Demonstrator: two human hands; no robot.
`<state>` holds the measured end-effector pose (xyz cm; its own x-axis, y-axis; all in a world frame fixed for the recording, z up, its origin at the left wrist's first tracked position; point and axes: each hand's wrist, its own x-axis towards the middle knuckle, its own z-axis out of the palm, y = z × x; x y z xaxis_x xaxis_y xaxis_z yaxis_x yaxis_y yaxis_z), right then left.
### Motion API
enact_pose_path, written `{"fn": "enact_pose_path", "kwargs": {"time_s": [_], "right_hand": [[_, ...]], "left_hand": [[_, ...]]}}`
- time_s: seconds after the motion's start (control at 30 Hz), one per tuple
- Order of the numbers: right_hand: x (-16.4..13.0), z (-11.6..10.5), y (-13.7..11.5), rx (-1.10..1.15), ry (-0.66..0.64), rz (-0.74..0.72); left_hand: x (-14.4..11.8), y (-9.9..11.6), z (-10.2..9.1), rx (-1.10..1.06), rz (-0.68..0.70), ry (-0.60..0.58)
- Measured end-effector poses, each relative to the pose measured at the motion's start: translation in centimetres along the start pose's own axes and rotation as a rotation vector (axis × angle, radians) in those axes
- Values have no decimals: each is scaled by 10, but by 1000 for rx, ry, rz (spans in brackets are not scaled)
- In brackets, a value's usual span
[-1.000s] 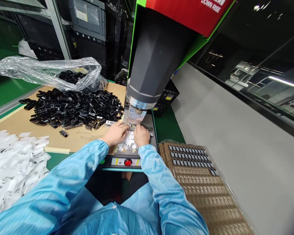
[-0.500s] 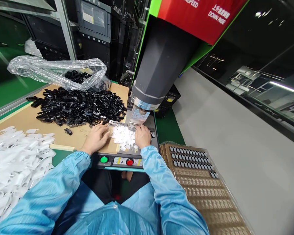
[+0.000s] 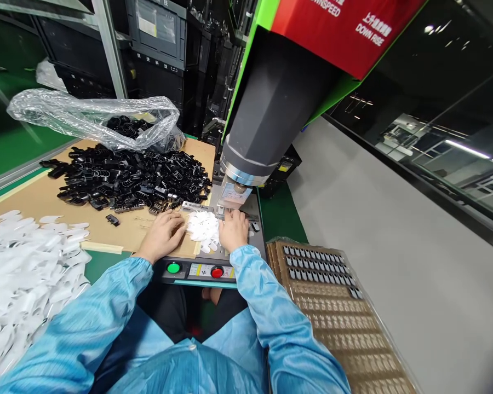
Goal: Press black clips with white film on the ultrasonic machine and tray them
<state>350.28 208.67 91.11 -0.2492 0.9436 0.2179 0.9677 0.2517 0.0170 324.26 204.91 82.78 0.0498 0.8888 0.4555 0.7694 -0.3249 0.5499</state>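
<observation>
My left hand (image 3: 163, 232) lies palm down on the cardboard sheet (image 3: 33, 202), its fingertips at the left edge of a small heap of white plastic parts (image 3: 203, 225). It holds nothing that I can see. My right hand (image 3: 233, 231) rests on the right side of that heap, fingers reaching to the metal fixture (image 3: 230, 196) under the grey press head (image 3: 267, 120). Whether its fingers pinch a part is hidden. Both arms wear light blue sleeves.
A pile of black clips (image 3: 127, 178) spills from a clear bag (image 3: 90, 117) at the back left. White parts (image 3: 20, 268) cover the left. Green (image 3: 173, 268) and red (image 3: 217, 271) buttons sit on the machine's front panel. Brown trays (image 3: 332, 306) with small parts lie to the right.
My left hand has drawn back from the fixture to the left onto the cardboard, uncovering the white heap. My right hand has stayed by the fixture, shifting slightly left.
</observation>
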Motion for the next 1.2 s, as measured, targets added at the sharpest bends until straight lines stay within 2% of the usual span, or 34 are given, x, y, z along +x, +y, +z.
{"fn": "enact_pose_path", "kwargs": {"time_s": [0.2, 0.47, 0.6, 0.7, 0.8, 0.9, 0.97, 1.03, 1.2], "right_hand": [[-3, 5, 15, 48, -15, -56], [9, 6, 23, 79, -94, -50], [-2, 6, 22, 130, -25, -22], [-15, 6, 16, 171, 63, -33], [-24, 5, 5, 198, 86, -96], [-25, 5, -11, 219, 75, -169], [-20, 5, -26, 253, 56, -227], [-10, 6, -45, 298, 21, -291], [28, 14, -98, 351, -84, -365]], "left_hand": [[-1, 0, 1, 5, 19, 20], [0, 2, 0, 16, 28, -54], [-3, 14, -7, -19, 26, -49], [-8, 16, -20, -9, -36, -17], [-11, 3, -41, 126, -234, 159], [-14, -20, -59, 261, -440, 337], [-16, -35, -63, 281, -498, 329], [-19, -44, -60, 263, -501, 270], [-25, -44, -39, 203, -391, 234]]}}
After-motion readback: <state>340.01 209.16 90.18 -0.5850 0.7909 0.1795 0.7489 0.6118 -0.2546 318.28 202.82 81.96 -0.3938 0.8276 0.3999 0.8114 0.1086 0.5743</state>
